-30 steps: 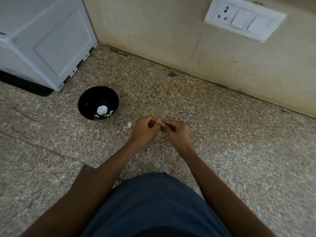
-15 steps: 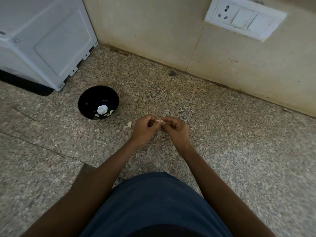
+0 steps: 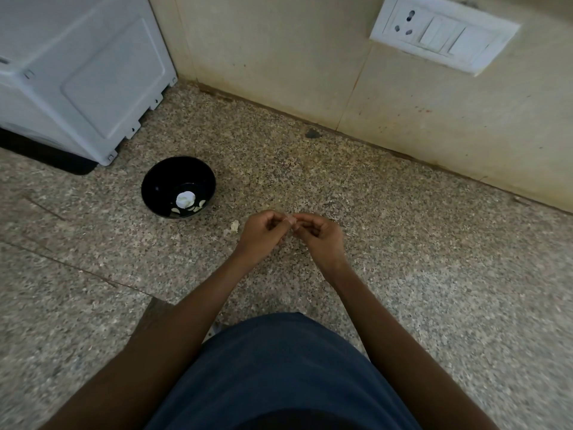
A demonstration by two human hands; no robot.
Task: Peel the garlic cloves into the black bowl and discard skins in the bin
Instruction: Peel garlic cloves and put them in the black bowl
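Both hands meet over the speckled stone desk (image 3: 403, 259), fingertips together on one small garlic clove (image 3: 289, 220). The left hand (image 3: 260, 234) has its fingers curled and pinches the clove from the left; the right hand (image 3: 319, 235) is curled the same way and pinches it from the right, so the clove shows only as a pale sliver between the two thumbs. Too little of it is visible to tell how much skin is on it. Left of the hands and well apart from them, the black bowl (image 3: 161, 184) stands upright on the desk, with a round white piece and a few pale cloves (image 3: 186, 201) lying at its bottom near the front wall. Between bowl and left hand, just beside the hand, a scrap of skin (image 3: 234, 225) lies on the stone. A white appliance (image 3: 77, 72) stands at the back left against the beige wall (image 3: 279, 57), which carries a white socket plate (image 3: 443, 35) at the upper right. A dark blue garment (image 3: 279, 373) fills the bottom of the view.
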